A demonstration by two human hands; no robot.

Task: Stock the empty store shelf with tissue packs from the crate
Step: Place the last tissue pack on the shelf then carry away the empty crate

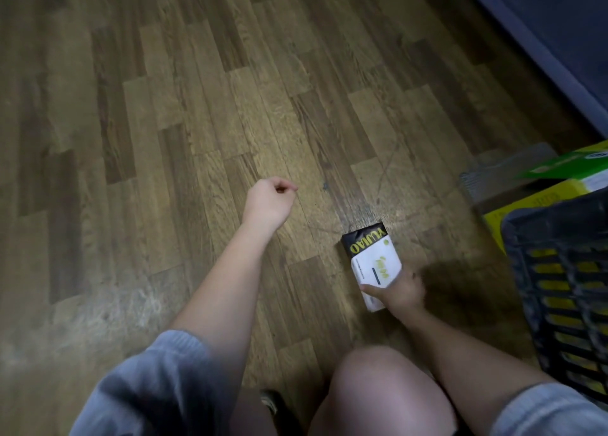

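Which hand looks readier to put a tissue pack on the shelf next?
Right, probably. The right hand already grips a tissue pack beside the crate. The left hand hangs loosely curled over the floor, holding nothing.

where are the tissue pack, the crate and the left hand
tissue pack [375,264], head view, white front face
crate [559,291], head view, dark slatted side wall
left hand [268,202], head view, back of the hand

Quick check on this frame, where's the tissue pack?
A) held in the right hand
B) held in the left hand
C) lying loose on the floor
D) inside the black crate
A: the right hand grips the tissue pack by its lower end, above the wood floor, while the left hand holds nothing and the black crate sits off to the right.
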